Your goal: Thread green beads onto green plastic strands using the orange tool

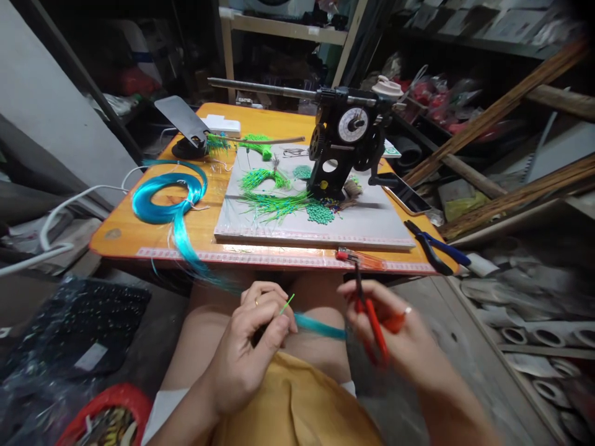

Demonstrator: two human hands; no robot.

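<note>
My left hand [260, 328] is closed above my lap, thumb pressed to the fingers. A short bright green strand [287, 303] sticks up from that pinch. My right hand [385, 316], somewhat blurred, grips red-handled scissors [372, 325] with the blades pointing up. Blue-teal fibre [320, 326] lies across my thighs, passing behind the left hand. It seems to run from the coiled teal hank [170, 195] on the table's left side, whose tail [186, 244] hangs over the front edge. Whether the left hand also holds this fibre is hidden.
A pale board [279, 230] on the orange table [125, 241] carries green-blue strand bundles [274, 201], green beads [320, 212] and a black hand-cranked machine [339, 136] with a dial. Pliers [432, 244], a lighter [362, 257] and a phone [406, 198] lie rightward. A red container [134, 396] stands lower left.
</note>
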